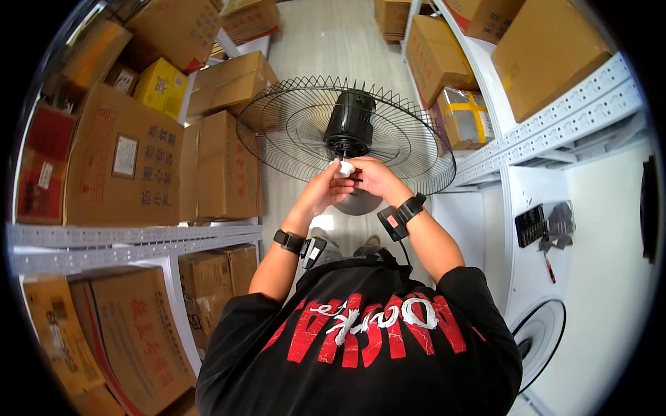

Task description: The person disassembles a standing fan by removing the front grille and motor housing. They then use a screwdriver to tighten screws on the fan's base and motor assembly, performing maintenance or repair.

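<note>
A large black standing fan faces away from me, its motor housing (349, 116) and wire guard (277, 114) just beyond my hands. Close behind the housing, my left hand (326, 191) pinches a small white rounded piece (345, 168); its exact kind is unclear. My right hand (378, 178) meets it from the other side, fingers curled and closed near the white piece and the fan's pole. What its fingertips grip is hidden. Below the hands shows the fan's dark round base (359, 203).
White shelving with cardboard boxes (125, 159) lines the left, and more boxes (444, 59) stand on the right rack (555, 118). A dark tool case (531, 226) and a screwdriver (550, 269) lie at the right. Another round fan (541, 343) stands at lower right.
</note>
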{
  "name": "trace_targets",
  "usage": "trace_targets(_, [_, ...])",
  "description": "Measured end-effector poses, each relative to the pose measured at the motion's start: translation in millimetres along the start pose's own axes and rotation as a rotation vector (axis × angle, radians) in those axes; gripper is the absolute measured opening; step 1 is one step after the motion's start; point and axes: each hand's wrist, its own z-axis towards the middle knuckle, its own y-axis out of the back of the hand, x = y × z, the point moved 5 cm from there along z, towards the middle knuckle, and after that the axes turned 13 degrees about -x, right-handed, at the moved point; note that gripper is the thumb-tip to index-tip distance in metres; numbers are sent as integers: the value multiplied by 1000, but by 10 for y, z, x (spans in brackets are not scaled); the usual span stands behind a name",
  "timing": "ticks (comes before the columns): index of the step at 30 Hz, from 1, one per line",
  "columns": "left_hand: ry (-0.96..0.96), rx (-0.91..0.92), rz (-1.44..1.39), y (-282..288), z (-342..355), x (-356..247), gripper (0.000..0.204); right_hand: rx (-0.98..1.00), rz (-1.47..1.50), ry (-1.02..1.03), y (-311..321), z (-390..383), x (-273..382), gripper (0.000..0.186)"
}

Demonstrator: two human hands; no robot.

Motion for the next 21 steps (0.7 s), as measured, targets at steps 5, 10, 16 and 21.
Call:
trace_targets(5, [-22, -126, -53, -121, -87, 6, 55, 108, -1, -6, 61, 185, -48, 15])
trace_targets(10, [-119, -239, 18, -136, -45, 4, 54, 98, -5, -13, 73, 191, -41, 13])
trace_targets(16, [-290, -423, 217, -54, 38, -43, 56, 7, -49, 79, 190, 498, -99, 10])
trace_targets(21, [-509, -612, 482, -82, -59, -157, 52, -55, -52, 109, 156, 412, -75, 9])
